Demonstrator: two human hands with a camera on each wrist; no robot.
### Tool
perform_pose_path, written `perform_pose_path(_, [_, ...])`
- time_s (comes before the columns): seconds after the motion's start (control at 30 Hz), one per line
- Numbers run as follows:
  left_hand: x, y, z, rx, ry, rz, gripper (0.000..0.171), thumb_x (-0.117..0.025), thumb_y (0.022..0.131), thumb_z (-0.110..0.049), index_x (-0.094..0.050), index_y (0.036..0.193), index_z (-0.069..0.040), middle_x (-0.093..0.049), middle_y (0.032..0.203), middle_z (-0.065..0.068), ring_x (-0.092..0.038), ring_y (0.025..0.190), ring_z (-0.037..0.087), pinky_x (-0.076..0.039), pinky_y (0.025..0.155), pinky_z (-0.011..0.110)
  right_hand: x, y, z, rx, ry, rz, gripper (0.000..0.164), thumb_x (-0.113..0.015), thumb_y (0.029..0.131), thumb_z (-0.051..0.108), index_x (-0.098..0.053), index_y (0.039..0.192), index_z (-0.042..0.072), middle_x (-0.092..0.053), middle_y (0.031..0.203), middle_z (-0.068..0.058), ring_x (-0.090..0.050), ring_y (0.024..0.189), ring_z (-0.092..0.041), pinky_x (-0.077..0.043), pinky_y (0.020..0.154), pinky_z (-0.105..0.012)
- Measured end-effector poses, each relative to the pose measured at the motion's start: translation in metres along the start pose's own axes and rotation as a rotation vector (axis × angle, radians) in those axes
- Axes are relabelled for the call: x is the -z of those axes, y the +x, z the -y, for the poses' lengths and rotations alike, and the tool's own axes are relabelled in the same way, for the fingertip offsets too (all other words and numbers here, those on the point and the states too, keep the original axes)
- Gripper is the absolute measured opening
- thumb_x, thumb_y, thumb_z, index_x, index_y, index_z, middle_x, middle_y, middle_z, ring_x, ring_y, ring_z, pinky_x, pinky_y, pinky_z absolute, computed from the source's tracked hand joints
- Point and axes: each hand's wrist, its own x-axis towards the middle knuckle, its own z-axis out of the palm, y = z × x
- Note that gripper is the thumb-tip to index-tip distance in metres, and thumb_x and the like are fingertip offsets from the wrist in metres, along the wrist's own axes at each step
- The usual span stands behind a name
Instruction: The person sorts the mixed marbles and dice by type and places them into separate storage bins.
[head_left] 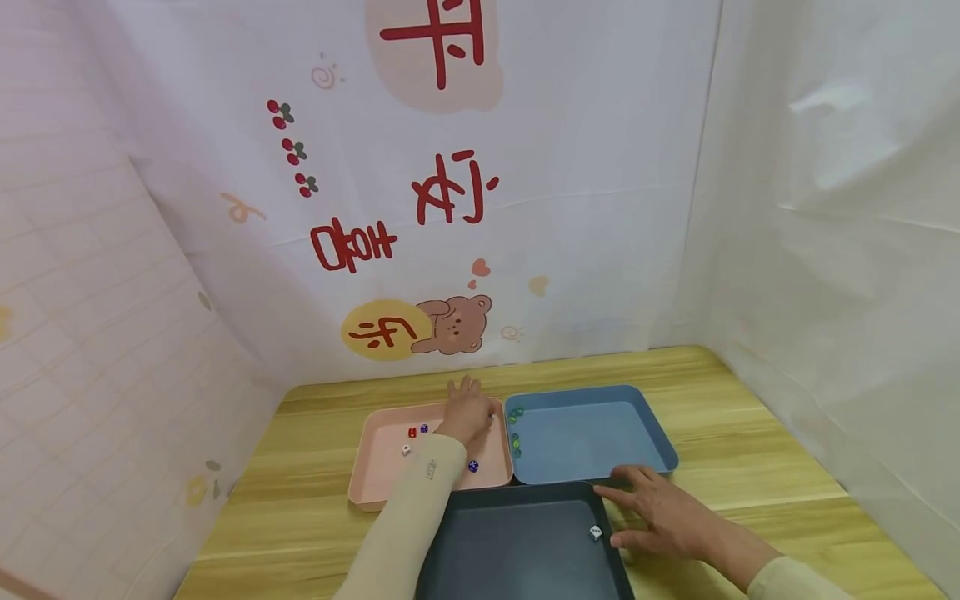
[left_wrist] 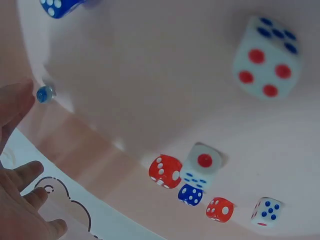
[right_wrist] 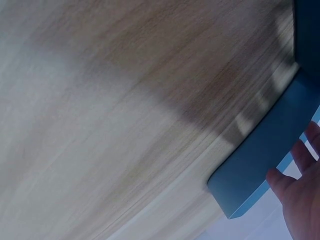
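Note:
My left hand (head_left: 467,413) reaches over the right side of the pink tray (head_left: 360,487), which holds red, blue and white dice. In the left wrist view a blue glass marble (left_wrist: 44,94) sits by the tray wall, right at a fingertip of the left hand (left_wrist: 17,165); other fingers are spread. A red die (left_wrist: 166,171) and a large white die (left_wrist: 269,60) lie farther off. My right hand (head_left: 660,517) rests with extended fingers by the dark tray's right corner and the blue tray's front rim. Inside the dark tray (head_left: 525,546) lies a white die (head_left: 596,532).
Several green glass marbles (head_left: 516,444) line the left wall of the blue tray (head_left: 585,433). The three trays stand close together on a wood-grain table (head_left: 750,433). White printed cloth (head_left: 570,208) hangs behind and at both sides.

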Motion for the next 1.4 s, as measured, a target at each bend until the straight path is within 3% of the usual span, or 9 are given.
perform_pose_path(0.17, [-0.003,0.002,0.002,0.028,0.017,-0.024,0.018,-0.067,0.081,-0.021,-0.072,0.097,-0.027,-0.042,0.133,0.015,-0.022,0.129,0.037,-0.013,0.101,0.060,0.003,0.000,0.002,-0.004,0.000,0.019,0.064,-0.049,0.082,0.059,-0.046,0.134,0.022,-0.041,0.127,-0.012,-0.040,0.113,-0.030,-0.043,0.079,-0.050])
perform_pose_path(0.33, [-0.001,-0.002,0.002,0.053,-0.014,0.005,0.023,-0.066,0.080,-0.016,-0.071,0.101,-0.026,-0.039,0.136,0.014,-0.019,0.131,0.037,-0.008,0.102,0.059,0.004,0.000,0.003,-0.004,-0.006,0.017,0.064,-0.049,0.082,0.059,-0.045,0.135,0.023,-0.040,0.127,-0.011,-0.040,0.113,-0.030,-0.043,0.079,-0.050])
perform_pose_path(0.53, [-0.004,-0.004,0.004,0.067,0.069,0.004,0.006,-0.073,0.073,-0.023,-0.071,0.079,-0.024,-0.049,0.125,0.011,-0.026,0.127,0.036,-0.014,0.101,0.059,0.003,0.000,0.004,0.009,-0.014,0.007,0.064,-0.049,0.082,0.059,-0.046,0.134,0.022,-0.041,0.126,-0.011,-0.040,0.113,-0.029,-0.044,0.078,-0.049])
perform_pose_path(0.63, [-0.004,-0.005,0.006,0.090,0.078,0.028,0.006,-0.074,0.071,-0.023,-0.068,0.071,-0.024,-0.053,0.120,0.009,-0.028,0.126,0.036,-0.015,0.100,0.059,0.004,0.000,0.005,0.006,-0.009,0.015,0.064,-0.049,0.082,0.059,-0.046,0.134,0.022,-0.041,0.127,-0.011,-0.040,0.113,-0.030,-0.044,0.078,-0.049])
perform_pose_path(0.9, [0.001,-0.009,0.007,0.117,0.040,0.086,0.008,-0.073,0.074,-0.021,-0.065,0.071,-0.023,-0.052,0.123,0.009,-0.029,0.126,0.035,-0.011,0.102,0.059,0.006,-0.001,0.004,-0.009,0.002,0.027,0.064,-0.049,0.082,0.059,-0.045,0.135,0.024,-0.040,0.127,-0.011,-0.039,0.114,-0.030,-0.044,0.079,-0.049])
perform_pose_path(1.03, [0.012,-0.010,0.004,0.100,0.029,0.030,0.007,-0.071,0.078,-0.029,-0.069,0.077,-0.023,-0.053,0.117,0.007,-0.035,0.120,0.032,-0.013,0.100,0.060,0.006,-0.002,0.004,0.003,-0.012,0.012,0.064,-0.049,0.082,0.059,-0.046,0.134,0.023,-0.041,0.126,-0.012,-0.040,0.113,-0.030,-0.044,0.078,-0.049])
perform_pose_path(1.17, [0.032,-0.005,-0.006,0.069,-0.097,-0.059,0.011,-0.066,0.082,-0.034,-0.071,0.084,-0.025,-0.052,0.113,0.004,-0.034,0.119,0.029,-0.010,0.100,0.061,0.005,-0.003,0.004,0.007,-0.021,0.001,0.064,-0.050,0.082,0.059,-0.047,0.133,0.020,-0.041,0.126,-0.012,-0.041,0.112,-0.030,-0.045,0.077,-0.048])
perform_pose_path(1.27, [0.045,-0.004,-0.018,0.043,-0.184,-0.091,0.018,-0.063,0.084,-0.037,-0.070,0.096,-0.025,-0.047,0.124,0.006,-0.029,0.125,0.029,-0.008,0.100,0.061,0.004,-0.003,0.004,0.004,-0.018,0.002,0.064,-0.051,0.082,0.058,-0.047,0.133,0.020,-0.041,0.126,-0.012,-0.041,0.112,-0.030,-0.045,0.077,-0.049])
perform_pose_path(1.4, [0.053,-0.009,-0.035,0.004,-0.198,-0.135,0.031,-0.060,0.084,-0.042,-0.065,0.111,-0.027,-0.038,0.136,0.007,-0.026,0.129,0.028,-0.010,0.101,0.059,0.002,-0.001,0.003,0.025,-0.023,-0.024,0.063,-0.051,0.082,0.057,-0.049,0.132,0.019,-0.042,0.125,-0.013,-0.042,0.110,-0.031,-0.044,0.077,-0.049])
